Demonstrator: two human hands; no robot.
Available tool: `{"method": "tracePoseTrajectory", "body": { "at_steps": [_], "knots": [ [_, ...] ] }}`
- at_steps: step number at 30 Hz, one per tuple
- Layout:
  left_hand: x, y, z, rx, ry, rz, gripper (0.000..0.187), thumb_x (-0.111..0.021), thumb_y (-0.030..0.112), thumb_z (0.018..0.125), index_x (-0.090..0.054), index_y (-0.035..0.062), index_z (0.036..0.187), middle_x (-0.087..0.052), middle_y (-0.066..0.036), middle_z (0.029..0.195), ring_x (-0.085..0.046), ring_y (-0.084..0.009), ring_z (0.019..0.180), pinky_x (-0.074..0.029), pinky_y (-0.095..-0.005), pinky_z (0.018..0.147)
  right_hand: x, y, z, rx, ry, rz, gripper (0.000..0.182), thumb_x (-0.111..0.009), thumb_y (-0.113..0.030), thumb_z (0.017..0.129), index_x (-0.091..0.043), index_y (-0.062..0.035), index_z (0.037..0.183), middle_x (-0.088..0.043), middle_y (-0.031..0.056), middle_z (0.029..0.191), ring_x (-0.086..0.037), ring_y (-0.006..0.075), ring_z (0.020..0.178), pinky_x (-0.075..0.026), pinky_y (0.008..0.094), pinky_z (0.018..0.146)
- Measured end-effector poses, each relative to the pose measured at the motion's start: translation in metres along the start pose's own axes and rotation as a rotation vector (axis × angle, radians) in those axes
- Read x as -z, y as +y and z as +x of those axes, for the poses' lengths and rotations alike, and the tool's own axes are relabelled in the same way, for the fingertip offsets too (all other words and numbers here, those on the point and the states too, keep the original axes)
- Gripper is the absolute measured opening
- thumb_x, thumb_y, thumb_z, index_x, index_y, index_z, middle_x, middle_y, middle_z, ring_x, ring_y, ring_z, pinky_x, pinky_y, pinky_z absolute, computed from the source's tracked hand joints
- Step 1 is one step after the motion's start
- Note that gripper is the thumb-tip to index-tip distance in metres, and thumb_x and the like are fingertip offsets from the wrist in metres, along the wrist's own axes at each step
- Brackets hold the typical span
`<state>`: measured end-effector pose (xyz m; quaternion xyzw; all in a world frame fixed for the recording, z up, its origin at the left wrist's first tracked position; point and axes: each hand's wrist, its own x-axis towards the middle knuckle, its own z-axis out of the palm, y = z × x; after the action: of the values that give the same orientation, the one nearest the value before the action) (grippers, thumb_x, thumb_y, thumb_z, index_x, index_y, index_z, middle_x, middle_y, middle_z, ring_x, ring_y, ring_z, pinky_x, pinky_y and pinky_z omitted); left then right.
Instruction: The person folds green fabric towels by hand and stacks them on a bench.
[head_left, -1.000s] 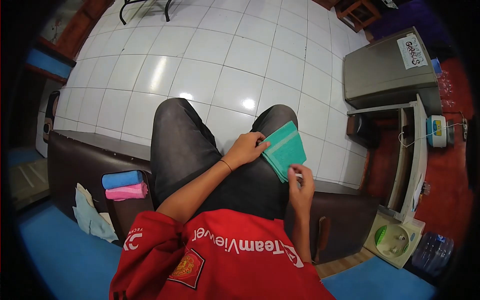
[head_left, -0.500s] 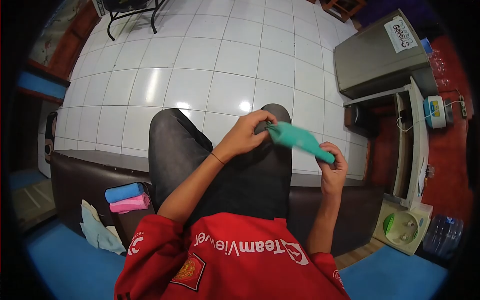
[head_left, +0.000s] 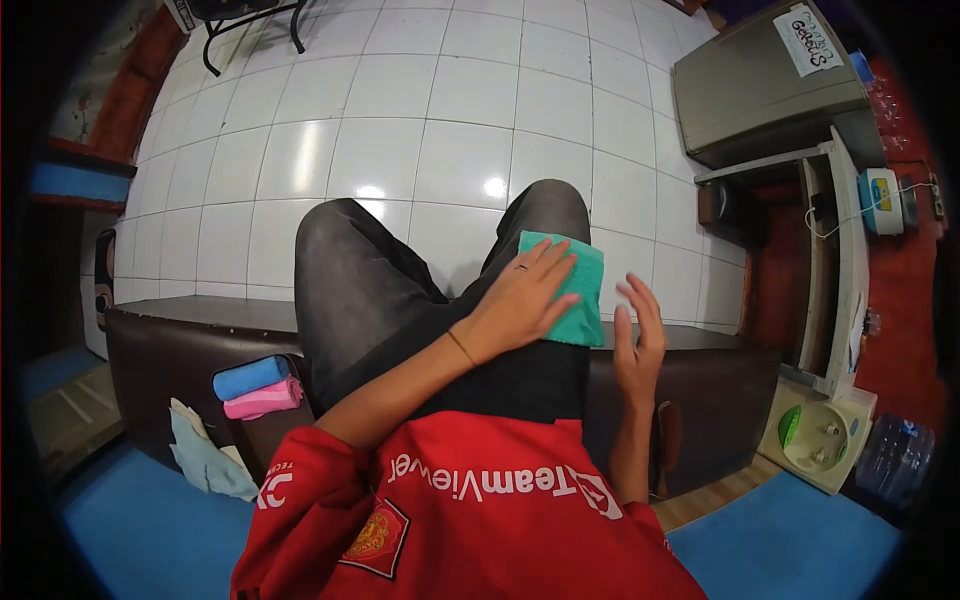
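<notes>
A small green cloth (head_left: 582,300), folded into a rough rectangle, lies flat on my right thigh near the knee. My left hand (head_left: 528,295) rests on top of it, palm down with its fingers spread, and covers the cloth's left part. Just to the right of the cloth, my right hand (head_left: 638,338) is raised and apart from it. Its fingers are parted and slightly blurred, and nothing shows between them.
Rolled cloths, one blue (head_left: 250,379) and one pink (head_left: 263,398), lie on the brown bench (head_left: 170,350) to my left. Pale cloth pieces (head_left: 207,455) hang nearby. A small fridge (head_left: 765,100), a water dispenser (head_left: 815,435) and a large bottle (head_left: 895,460) stand right.
The green cloth, held in the air between both hands before, is now laid on my right thigh. My left hand has flattened onto it, and my right hand has let go.
</notes>
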<state>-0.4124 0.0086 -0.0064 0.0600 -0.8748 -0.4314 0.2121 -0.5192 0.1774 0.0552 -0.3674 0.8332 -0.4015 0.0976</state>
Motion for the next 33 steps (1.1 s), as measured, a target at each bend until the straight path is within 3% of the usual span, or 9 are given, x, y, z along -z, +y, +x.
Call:
{"method": "tracePoseTrajectory", "body": {
  "at_steps": [3, 8, 15, 18, 25, 27, 28, 30, 33],
  "knots": [
    [-0.031, 0.003, -0.015, 0.029, -0.142, 0.295, 0.071, -0.051, 0.044, 0.092, -0.035, -0.0028, 0.142, -0.028, -0.023, 0.15, -0.025, -0.0446, 0.139, -0.024, -0.0535, 0.111, -0.024, 0.001, 0.023, 0.045, -0.064, 0.07, 0.038, -0.045, -0.016, 0.099, -0.05, 0.0016, 0.132, -0.044, 0.0194, 0.143, -0.04, 0.034, 0.134, -0.031, 0.0397, 0.109],
    [-0.024, -0.001, -0.015, 0.028, -0.184, 0.259, 0.074, -0.052, 0.046, 0.09, -0.034, -0.0031, 0.142, -0.027, -0.023, 0.151, -0.024, -0.0434, 0.14, -0.022, -0.0537, 0.112, -0.074, 0.045, 0.036, -0.175, -0.286, 0.407, 0.057, -0.031, -0.036, 0.104, -0.031, 0.0025, 0.145, -0.03, 0.0214, 0.152, -0.022, 0.0343, 0.144, -0.019, 0.0399, 0.116],
    [-0.019, 0.016, -0.02, 0.026, -0.16, 0.294, 0.076, -0.056, 0.048, 0.088, -0.037, -0.0027, 0.141, -0.029, -0.021, 0.151, -0.025, -0.041, 0.14, -0.022, -0.0539, 0.112, -0.056, 0.095, 0.043, -0.606, -0.399, -0.056, 0.06, -0.024, -0.042, 0.104, -0.036, 0.0021, 0.143, -0.034, 0.0252, 0.148, -0.027, 0.0366, 0.142, -0.022, 0.0375, 0.115],
    [-0.025, 0.015, -0.025, -0.12, -0.2, 0.27, 0.07, -0.058, 0.043, 0.087, -0.042, -0.0009, 0.139, -0.034, -0.018, 0.149, -0.029, -0.0393, 0.138, -0.023, -0.0542, 0.111, -0.04, 0.063, 0.04, -0.293, -0.051, -0.005, 0.058, -0.021, -0.04, 0.105, -0.043, 0.0019, 0.14, -0.044, 0.022, 0.143, -0.03, 0.0301, 0.141, -0.024, 0.0344, 0.113],
    [0.044, 0.056, -0.026, -0.346, -0.796, -0.057, 0.055, -0.059, 0.029, 0.09, -0.049, -0.0009, 0.134, -0.046, -0.018, 0.14, -0.041, -0.0343, 0.132, -0.036, -0.0486, 0.106, -0.048, 0.001, 0.027, 0.186, -0.574, -0.243, 0.048, -0.036, -0.028, 0.102, -0.04, -0.0003, 0.141, -0.037, 0.0182, 0.148, -0.027, 0.0354, 0.141, -0.019, 0.0477, 0.115],
    [0.06, 0.052, -0.021, -0.066, -1.072, -0.778, 0.039, -0.06, 0.023, 0.091, -0.059, -0.0016, 0.121, -0.063, -0.019, 0.115, -0.058, -0.028, 0.115, -0.046, -0.0369, 0.098, -0.05, -0.008, 0.004, 0.337, -0.595, -0.399, 0.049, -0.04, -0.028, 0.101, -0.039, -0.0009, 0.142, -0.036, 0.018, 0.149, -0.027, 0.0352, 0.141, -0.018, 0.051, 0.115],
    [0.065, 0.049, -0.016, -0.193, -0.816, -0.842, 0.029, -0.06, 0.02, 0.092, -0.064, -0.0022, 0.111, -0.068, -0.018, 0.099, -0.066, -0.0258, 0.099, -0.05, -0.0306, 0.089, -0.048, -0.01, -0.006, 0.368, -0.651, -0.348, 0.051, -0.045, -0.03, 0.098, -0.042, -0.0011, 0.14, -0.039, 0.018, 0.147, -0.03, 0.0341, 0.14, -0.017, 0.0532, 0.115],
    [0.081, 0.033, 0.016, 0.116, -0.992, -0.76, 0.029, -0.058, 0.023, 0.094, -0.064, -0.0011, 0.11, -0.067, -0.018, 0.107, -0.066, -0.0253, 0.1, -0.05, -0.0319, 0.087, -0.04, -0.019, -0.02, 0.402, -0.71, -0.301, 0.054, -0.051, -0.032, 0.096, -0.044, -0.0013, 0.139, -0.041, 0.018, 0.146, -0.032, 0.0331, 0.14, -0.017, 0.0555, 0.114],
    [0.045, 0.006, 0.041, 0.266, -0.316, -0.727, 0.031, -0.054, 0.026, 0.095, -0.065, 0.0022, 0.113, -0.066, -0.018, 0.11, -0.064, -0.0285, 0.105, -0.048, -0.0347, 0.088, -0.016, -0.056, -0.02, 0.215, -0.886, 0.06, 0.055, -0.069, -0.028, 0.084, -0.055, -0.0033, 0.131, -0.057, 0.0187, 0.13, -0.045, 0.0326, 0.131, -0.021, 0.0511, 0.114]
  ]
}}
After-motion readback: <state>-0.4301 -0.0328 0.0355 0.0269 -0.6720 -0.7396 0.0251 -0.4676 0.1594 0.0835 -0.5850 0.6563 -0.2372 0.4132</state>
